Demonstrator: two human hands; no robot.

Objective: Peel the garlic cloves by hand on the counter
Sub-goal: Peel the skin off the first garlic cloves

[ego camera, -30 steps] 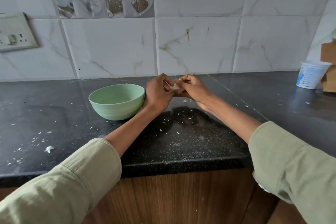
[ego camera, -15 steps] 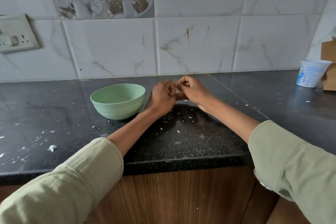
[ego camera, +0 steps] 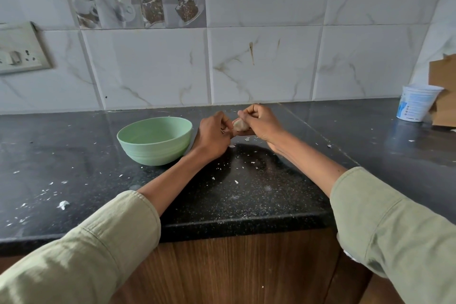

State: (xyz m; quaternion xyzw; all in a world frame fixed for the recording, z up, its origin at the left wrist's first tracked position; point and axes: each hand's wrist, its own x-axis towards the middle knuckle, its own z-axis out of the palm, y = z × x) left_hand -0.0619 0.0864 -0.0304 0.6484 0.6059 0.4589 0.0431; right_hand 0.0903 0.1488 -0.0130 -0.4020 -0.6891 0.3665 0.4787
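Observation:
A pale garlic clove shows between my two hands, a little above the black counter. My right hand grips it with curled fingers. My left hand is curled beside it, its fingertips pinching at the clove's left side. A mint-green bowl stands on the counter just left of my left hand; its inside is mostly hidden from this angle.
Small white bits of garlic skin lie scattered over the counter, more at the left front. A white plastic tub and brown cardboard stand at the far right by the tiled wall. A wall socket is at left.
Both hands stayed together by the bowl, working the clove. The right hand has turned so the clove now shows between the fingers.

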